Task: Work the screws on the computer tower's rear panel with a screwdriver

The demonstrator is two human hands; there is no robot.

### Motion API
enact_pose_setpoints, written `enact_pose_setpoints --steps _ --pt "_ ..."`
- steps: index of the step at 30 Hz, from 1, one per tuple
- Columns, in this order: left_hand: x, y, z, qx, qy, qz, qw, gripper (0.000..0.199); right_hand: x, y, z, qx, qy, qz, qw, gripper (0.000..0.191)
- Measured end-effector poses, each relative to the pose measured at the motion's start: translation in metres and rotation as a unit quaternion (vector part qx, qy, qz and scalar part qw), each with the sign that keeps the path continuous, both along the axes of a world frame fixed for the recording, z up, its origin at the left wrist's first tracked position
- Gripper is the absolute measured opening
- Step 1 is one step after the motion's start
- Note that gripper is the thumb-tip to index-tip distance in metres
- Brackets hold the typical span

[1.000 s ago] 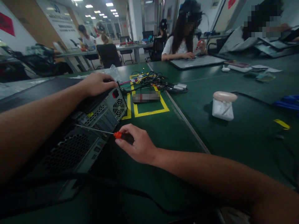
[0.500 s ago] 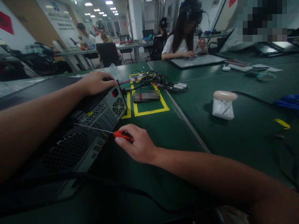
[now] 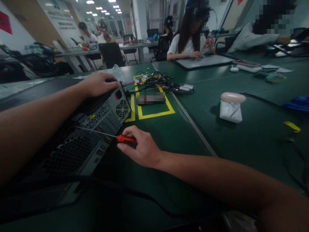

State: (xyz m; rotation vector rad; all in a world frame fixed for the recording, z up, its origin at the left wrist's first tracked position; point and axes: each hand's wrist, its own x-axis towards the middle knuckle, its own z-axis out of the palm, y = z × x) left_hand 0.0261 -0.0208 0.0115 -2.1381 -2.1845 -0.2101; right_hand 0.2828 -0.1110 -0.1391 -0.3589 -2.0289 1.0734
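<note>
Apparently for steadiness, the left hand (image 3: 99,85) is laid part-open on the case (image 3: 102,113), no grip being discernible. The screwdriver (image 3: 124,138) is held in the right hand (image 3: 143,146), fingers loosely curled, its shaft directed leftward at the case, presumably for alignment.

Green tabletop (image 3: 181,138) has cable tangle (image 3: 158,80) at far end of yellow tape (image 3: 156,115), white case (image 3: 228,111) right of it, blue bundle (image 3: 298,103) farther right, black chair (image 3: 111,54) beyond.

Both forearms (image 3: 205,172) and hands (image 3: 145,148) are bare.
</note>
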Motion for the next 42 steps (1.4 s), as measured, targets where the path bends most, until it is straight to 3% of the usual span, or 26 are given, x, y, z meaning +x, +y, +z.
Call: enact_pose_setpoints --steps 12,42 --pt "-0.0006 0.0008 -0.0006 -0.004 0.004 0.003 1.0 0.085 -0.0001 -0.0003 0.0021 -0.004 0.0 -0.001 1.0 0.024" --pt "0.0019 -0.0017 0.0012 -0.007 -0.005 0.009 1.0 0.079 0.0011 -0.0002 0.004 0.0 -0.004 0.004 1.0 0.031"
